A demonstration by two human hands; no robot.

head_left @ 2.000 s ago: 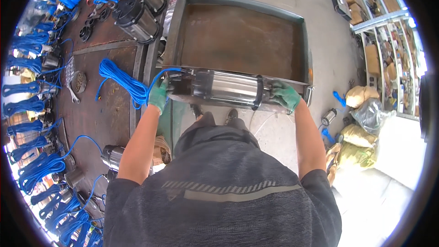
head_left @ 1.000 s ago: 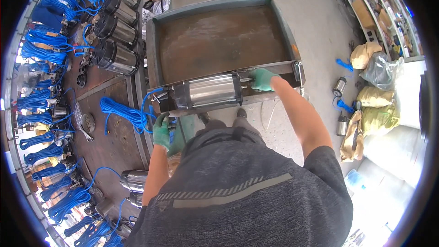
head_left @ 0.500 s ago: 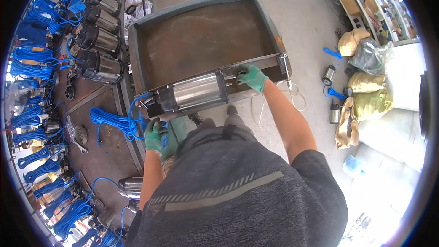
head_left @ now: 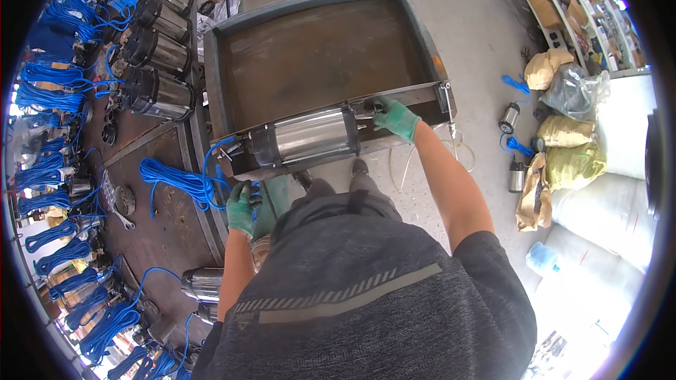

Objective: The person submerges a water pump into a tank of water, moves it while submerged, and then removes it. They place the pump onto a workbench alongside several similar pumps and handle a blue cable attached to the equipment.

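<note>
A shiny steel cylindrical pump with dark end caps lies on its side in a narrow metal trough along the near side of a large tray. My right hand, in a green glove, is at the pump's right end with its fingers curled beside the short metal rods there. What they pinch, if anything, is too small to tell. Lower left, my left hand, also gloved in green, is closed beside the tray's near left corner. A dark and blue thing shows at its fingers, its kind unclear. Blue cable runs from the pump's left end to a coil.
The rusty-bottomed tray stands ahead. At left, a brown workbench carries several steel pumps and blue cable coils. A metal fitting with a thin clear hose is at the trough's right end. Bags and shelving stand at right.
The view has shifted slightly, so the tray and pump sit a little farther right. Both hands keep nearly the same places, the right one still at the pump's end.
</note>
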